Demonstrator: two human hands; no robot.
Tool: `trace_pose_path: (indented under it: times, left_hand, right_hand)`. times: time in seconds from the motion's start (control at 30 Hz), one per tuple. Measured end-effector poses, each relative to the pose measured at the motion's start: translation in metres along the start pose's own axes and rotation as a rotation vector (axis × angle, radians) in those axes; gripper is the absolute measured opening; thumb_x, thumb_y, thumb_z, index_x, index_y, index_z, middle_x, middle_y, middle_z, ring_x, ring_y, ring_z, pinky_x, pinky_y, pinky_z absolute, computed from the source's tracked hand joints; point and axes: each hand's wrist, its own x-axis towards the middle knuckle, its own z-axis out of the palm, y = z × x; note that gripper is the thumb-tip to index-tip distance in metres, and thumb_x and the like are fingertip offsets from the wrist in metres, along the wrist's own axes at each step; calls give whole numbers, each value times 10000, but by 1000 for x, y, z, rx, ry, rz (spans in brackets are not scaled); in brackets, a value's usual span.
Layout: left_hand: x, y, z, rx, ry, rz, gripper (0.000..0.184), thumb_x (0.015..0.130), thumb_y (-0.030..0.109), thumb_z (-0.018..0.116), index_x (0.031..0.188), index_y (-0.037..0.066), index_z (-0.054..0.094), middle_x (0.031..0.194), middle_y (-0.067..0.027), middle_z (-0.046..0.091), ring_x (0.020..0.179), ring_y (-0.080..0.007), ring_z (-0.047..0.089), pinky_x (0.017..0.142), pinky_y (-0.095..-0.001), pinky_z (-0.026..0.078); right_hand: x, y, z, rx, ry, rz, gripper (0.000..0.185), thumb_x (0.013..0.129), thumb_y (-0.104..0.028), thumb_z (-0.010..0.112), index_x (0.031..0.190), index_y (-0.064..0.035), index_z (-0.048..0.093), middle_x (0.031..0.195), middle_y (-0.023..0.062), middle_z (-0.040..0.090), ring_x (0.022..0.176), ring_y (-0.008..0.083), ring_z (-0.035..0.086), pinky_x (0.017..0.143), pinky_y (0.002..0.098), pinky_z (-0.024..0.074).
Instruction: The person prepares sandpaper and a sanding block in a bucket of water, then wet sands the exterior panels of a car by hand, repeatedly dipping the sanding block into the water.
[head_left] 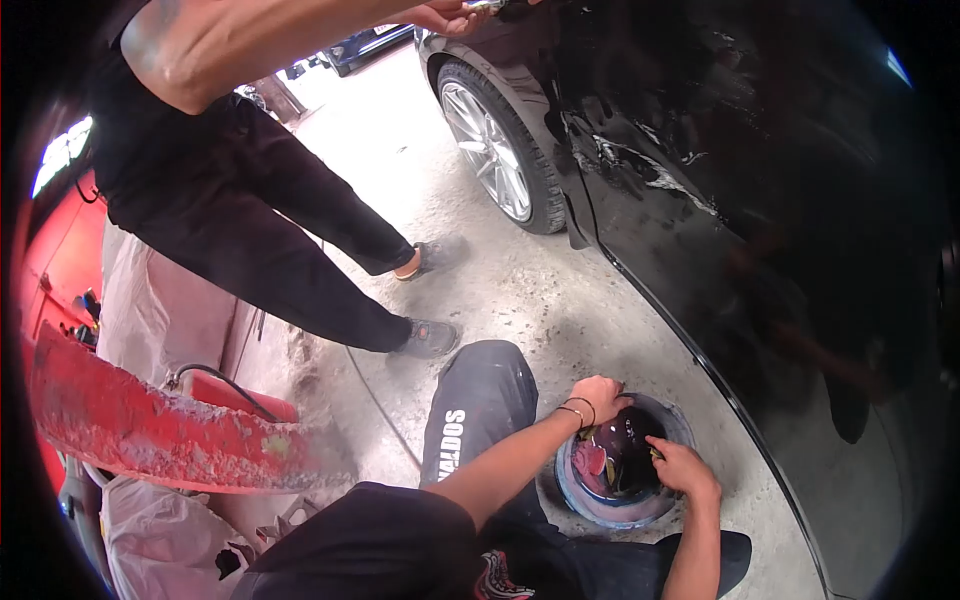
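A round bucket [672, 420] with a blue, pink-stained rim stands on the floor between my knees. Inside are dark, shiny contents and a pink item [592, 460]. My left hand [598, 398], with dark bands on its wrist, is closed at the far left part of the bucket's opening; what it grips is hidden. Over the right side, my right hand [684, 468] is closed with its index finger toward the middle, and a small yellowish bit of something I cannot make out shows at its fingers.
A black car door [700, 270] with pale scrapes rises on the right, a car wheel [490, 150] beyond. Another person in dark trousers [250, 220] stands at the upper left. A rough red panel [180, 430] and plastic sheeting [160, 530] are at the left. A thin hose crosses the floor.
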Motion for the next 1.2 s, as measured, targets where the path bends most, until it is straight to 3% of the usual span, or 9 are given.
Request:
trace_pose_path:
  times: [0.7,1.2]
  left_hand:
    - [-1,1,0,-26,22,31,464,971,496,679,1111,67,784,1051,-240,767,1043,-432,730,937,-519,577]
    - [-1,2,1,-8,52,35,450,982,497,659,1036,69,789,987,-234,764,965,-446,726,879,-521,577]
  right_hand:
    - [0,3,3,-58,21,-14,553,941,-139,576,1493,-124,611,1392,226,667,1294,398,634,1116,474,493]
    - [-3,-1,0,3,-6,14,567,949,-129,569,1516,-114,583,1427,234,647,1322,398,621,1148,442,478]
